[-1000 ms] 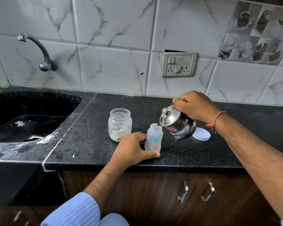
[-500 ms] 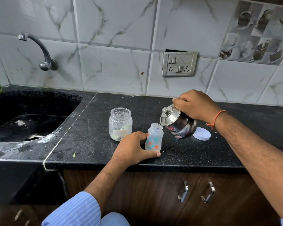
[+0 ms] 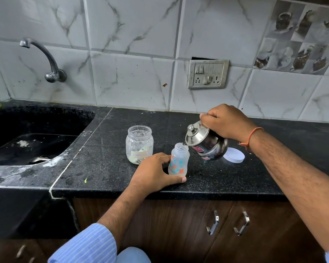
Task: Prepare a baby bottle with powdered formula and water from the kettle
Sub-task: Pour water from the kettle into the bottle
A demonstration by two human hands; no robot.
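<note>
While the black counter point(image 3: 106, 158) carries everything, your right hand point(image 3: 228, 122) clenches the tilted steel kettle point(image 3: 207, 143), spout at the mouth of the baby bottle point(image 3: 179, 162). Your left hand point(image 3: 154, 171) wraps the upright bottle's base. Open formula jar point(image 3: 139, 144) stands just left; white lid point(image 3: 234, 157) lies behind the kettle.

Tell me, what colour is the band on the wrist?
Orange, a thin band on the right wrist, in the head view.
</note>
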